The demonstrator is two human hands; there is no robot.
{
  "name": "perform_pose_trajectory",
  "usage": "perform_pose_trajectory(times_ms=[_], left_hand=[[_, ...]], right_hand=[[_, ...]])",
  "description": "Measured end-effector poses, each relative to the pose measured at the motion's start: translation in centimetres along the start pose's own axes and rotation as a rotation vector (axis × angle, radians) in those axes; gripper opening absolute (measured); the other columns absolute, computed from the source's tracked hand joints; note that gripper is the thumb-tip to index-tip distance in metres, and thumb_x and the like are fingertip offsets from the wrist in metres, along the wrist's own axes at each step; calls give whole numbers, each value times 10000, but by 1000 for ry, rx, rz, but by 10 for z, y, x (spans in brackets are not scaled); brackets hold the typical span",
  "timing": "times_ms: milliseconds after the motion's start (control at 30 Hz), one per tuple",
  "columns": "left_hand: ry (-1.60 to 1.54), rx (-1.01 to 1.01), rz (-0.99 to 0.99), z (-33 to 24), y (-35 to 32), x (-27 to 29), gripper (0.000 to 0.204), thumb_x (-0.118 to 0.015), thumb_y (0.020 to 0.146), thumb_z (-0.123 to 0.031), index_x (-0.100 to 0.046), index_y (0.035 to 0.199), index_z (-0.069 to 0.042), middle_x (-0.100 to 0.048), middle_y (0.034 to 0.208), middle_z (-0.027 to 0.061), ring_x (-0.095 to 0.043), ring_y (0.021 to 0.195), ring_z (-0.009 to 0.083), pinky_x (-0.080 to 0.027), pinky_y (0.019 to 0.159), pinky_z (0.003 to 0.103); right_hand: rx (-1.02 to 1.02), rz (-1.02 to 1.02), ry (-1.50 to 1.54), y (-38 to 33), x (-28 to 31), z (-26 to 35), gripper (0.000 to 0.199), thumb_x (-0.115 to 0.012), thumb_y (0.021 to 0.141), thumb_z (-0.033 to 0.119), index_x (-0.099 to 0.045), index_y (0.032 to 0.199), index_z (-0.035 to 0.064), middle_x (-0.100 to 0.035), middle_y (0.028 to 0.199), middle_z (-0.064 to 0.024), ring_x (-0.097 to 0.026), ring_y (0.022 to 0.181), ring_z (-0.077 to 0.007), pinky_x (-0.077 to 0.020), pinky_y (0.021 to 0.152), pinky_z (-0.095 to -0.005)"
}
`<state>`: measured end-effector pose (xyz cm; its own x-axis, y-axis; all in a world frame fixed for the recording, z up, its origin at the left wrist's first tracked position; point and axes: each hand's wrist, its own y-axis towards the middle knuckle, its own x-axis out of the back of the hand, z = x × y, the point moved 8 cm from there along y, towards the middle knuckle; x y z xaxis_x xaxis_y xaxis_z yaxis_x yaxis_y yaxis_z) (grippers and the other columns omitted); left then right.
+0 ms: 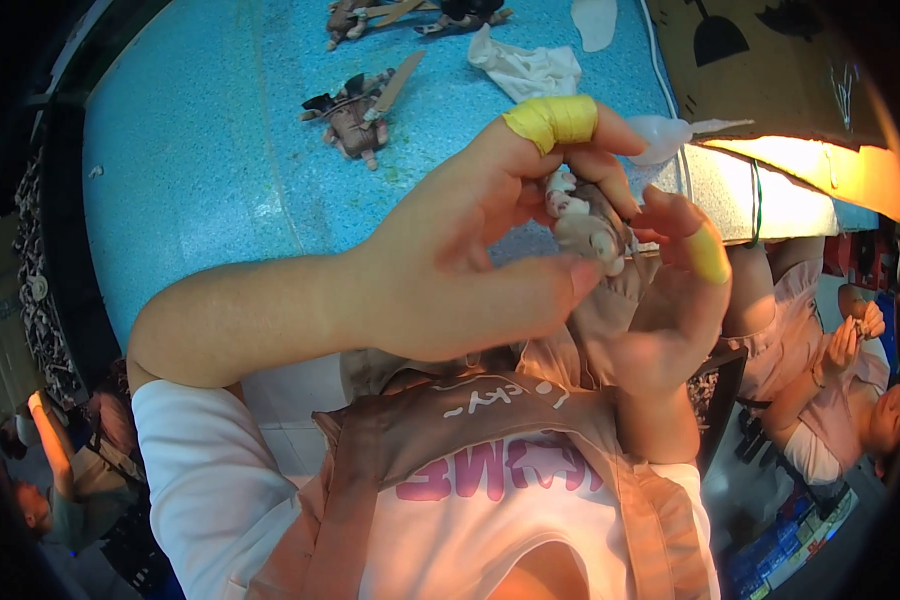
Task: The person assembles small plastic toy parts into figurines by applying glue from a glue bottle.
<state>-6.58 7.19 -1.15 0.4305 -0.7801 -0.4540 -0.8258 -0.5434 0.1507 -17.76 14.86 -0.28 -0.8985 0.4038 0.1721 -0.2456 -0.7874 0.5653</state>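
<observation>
A small figurine (588, 228), whitish and brown, is held up in front of my chest. My left hand (450, 245) closes round it, with the thumb at its lower side and the fingers curled over the top. From the right, the bent fingertips of my right hand (675, 315) press against the same figurine. Fingers hide part of it, so its exact shape cannot be told. Yellow tape (555, 122) wraps a finger of my left hand, and another yellow wrap (708, 252) is on a right finger. Beyond my left hand, a brown figurine with a dark hat (353, 125) lies on the blue tabletop (200, 130).
More figurines (465, 14) lie at the far edge. A crumpled white cloth (525, 68) and a squeeze bottle with a thin nozzle (660, 138) are beyond my hands. A cardboard box (770, 70) stands far right. Co-workers sit at right (810, 400) and left (60, 470).
</observation>
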Motion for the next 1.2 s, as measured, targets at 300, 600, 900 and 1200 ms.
perform_pose_trajectory(times_ms=[300, 600, 900, 1200], left_hand=[[685, -531, 112, -51, -3, -10, 563, -617, 650, -80, -399, 1151, 53, -541, 985, 161, -550, 876, 199, -437, 778, 296], [586, -484, 65, -55, -5, -3, 651, -599, 672, -70, -300, 1240, 36, -521, 1017, 165, -547, 873, 179, -422, 793, 296], [573, -375, 20, -45, -1, 5, 666, -537, 704, -26, -226, 1292, 15, -491, 1042, 149, -534, 867, 169, -412, 794, 286], [573, -279, -2, -37, -3, 9, 645, -523, 707, -11, -247, 1290, 3, -492, 1036, 134, -513, 883, 163, -409, 803, 286]], right_hand=[[-158, 365, -606, 17, -34, -23, 401, -576, 683, -28, -528, 1081, -15, -530, 1079, -180, -545, 940, -332, -485, 667, -332], [-112, 379, -626, 26, -63, -22, 280, -672, 661, 167, -595, 916, 83, -540, 850, -88, -589, 720, -283, -469, 550, -353], [9, 217, -688, 22, -54, -6, 222, -676, 667, 125, -570, 837, 28, -516, 771, -97, -556, 663, -282, -451, 548, -373], [-225, 608, -172, 4, -36, 16, 184, -650, 616, 54, -601, 790, 19, -529, 694, -83, -544, 566, -231, -426, 492, -305]])
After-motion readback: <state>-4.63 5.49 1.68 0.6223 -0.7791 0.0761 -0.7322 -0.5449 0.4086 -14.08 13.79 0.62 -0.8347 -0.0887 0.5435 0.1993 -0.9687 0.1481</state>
